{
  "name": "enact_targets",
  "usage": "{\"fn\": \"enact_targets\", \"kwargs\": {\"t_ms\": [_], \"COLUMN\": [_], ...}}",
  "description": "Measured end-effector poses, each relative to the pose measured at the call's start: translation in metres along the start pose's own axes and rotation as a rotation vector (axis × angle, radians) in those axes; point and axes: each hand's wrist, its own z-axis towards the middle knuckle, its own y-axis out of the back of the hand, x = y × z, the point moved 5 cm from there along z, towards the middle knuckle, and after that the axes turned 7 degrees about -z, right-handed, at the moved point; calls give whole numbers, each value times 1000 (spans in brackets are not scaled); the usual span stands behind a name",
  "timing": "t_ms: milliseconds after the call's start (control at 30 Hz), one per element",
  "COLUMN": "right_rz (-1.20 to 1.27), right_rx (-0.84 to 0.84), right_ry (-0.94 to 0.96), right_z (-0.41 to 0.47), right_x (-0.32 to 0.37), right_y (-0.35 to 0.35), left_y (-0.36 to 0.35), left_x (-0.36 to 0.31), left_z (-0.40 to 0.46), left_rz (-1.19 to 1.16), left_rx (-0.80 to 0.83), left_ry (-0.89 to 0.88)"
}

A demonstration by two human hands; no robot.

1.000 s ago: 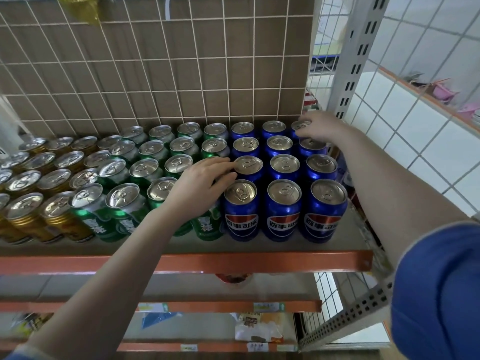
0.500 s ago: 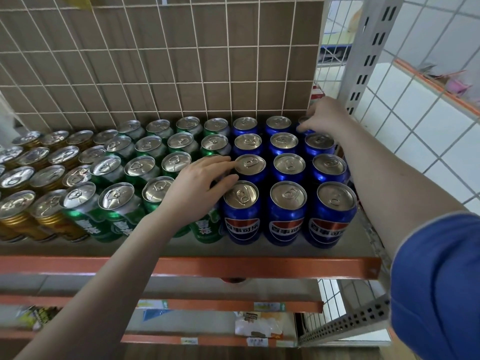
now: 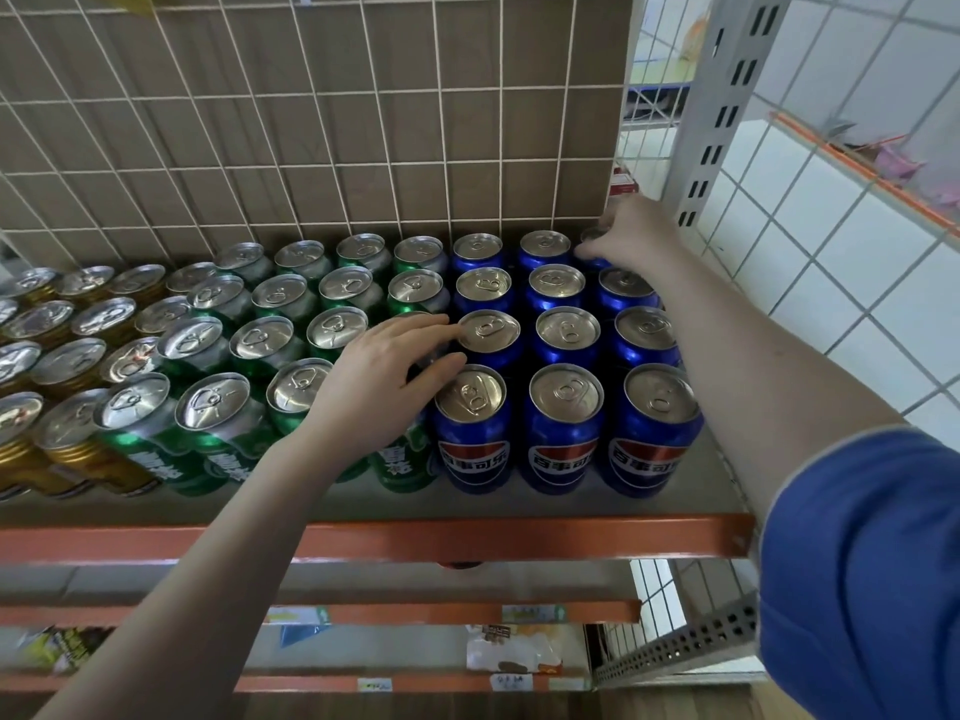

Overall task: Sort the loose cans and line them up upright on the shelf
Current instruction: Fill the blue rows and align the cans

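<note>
1. While the shelf (image 3: 374, 537) looks nearly sorted, we're fussing with the last details: gold cans (image 3: 31, 449) on the far left, green cans (image 3: 208, 407) in the middle, blue cans (image 3: 563, 402) on the right, all upright in neat rows.

2. Our left hand (image 3: 374, 387) lies flat with fingers fairly straight, fingertips touching the tops of two blue cans at the green/blue border, palm over a green can we can barely see. It grips nothing, just presses or steadies.

3. Our right hand (image 3: 631, 241) reaches to the back right corner, fingers curled around the last blue can (image 3: 592, 246) in that row, right by the wire grid (image 3: 363, 122).

4. What's changed over the last second: honestly not much with the cans. The left hand has stayed put on the same tops, and the right hand has kept working that same back-corner can, maybe seated a bit more firmly on it. Mostly our view has shifted closer.

5. What that means, as we read it: the sorting is basically done and this is final nudging, squaring the corner can into the blue column while the left hand keeps the front ones from shuffling.

6. Risk, our guess: pushing the back can too hard could bump its neighbour out of line.
</note>
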Motion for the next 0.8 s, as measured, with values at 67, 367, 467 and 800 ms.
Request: {"fn": "enact_targets", "kwargs": {"t_ms": [67, 367, 467, 800], "right_rz": [-13, -42, -49, 141], "right_rx": [19, 10, -38, -16], "right_ry": [28, 20, 12, -115], "right_z": [-2, -44, -72, -77], "right_x": [0, -4, -11, -27], "right_y": [0, 19, 24, 2], "left_y": [0, 0, 0, -1], "left_x": [0, -6, -8, -8], "left_z": [0, 3, 2, 2], "left_rz": [-7, -26, -39, -40], "left_rx": [-8, -34, -50, -31], "left_ry": [9, 34, 38, 67]}}
